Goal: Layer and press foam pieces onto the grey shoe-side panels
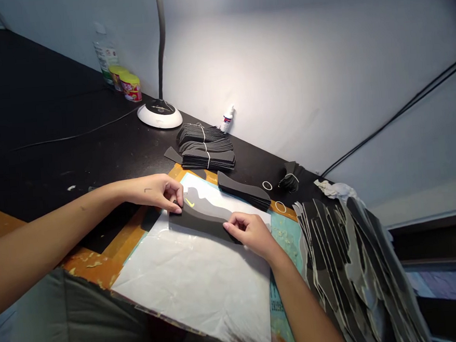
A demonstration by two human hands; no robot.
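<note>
A black foam sole-shaped piece (196, 223) lies on a white sheet (188, 278), with a grey shaped layer (210, 206) on top bearing a small yellow mark (190, 202). My left hand (157, 192) pinches the piece's left end between thumb and fingers. My right hand (248, 234) grips its lower right edge with the fingertips. Just beyond the right hand lies a small stack of black foam soles (239, 191), apart from both hands.
Tied bundles of black foam soles (205, 149) sit behind the work on a black bench (53, 126). A heap of grey-black layered pieces (347, 256) rises at right. Beyond stand a desk lamp (159, 113), a small white bottle (227, 120), and several containers (120, 77).
</note>
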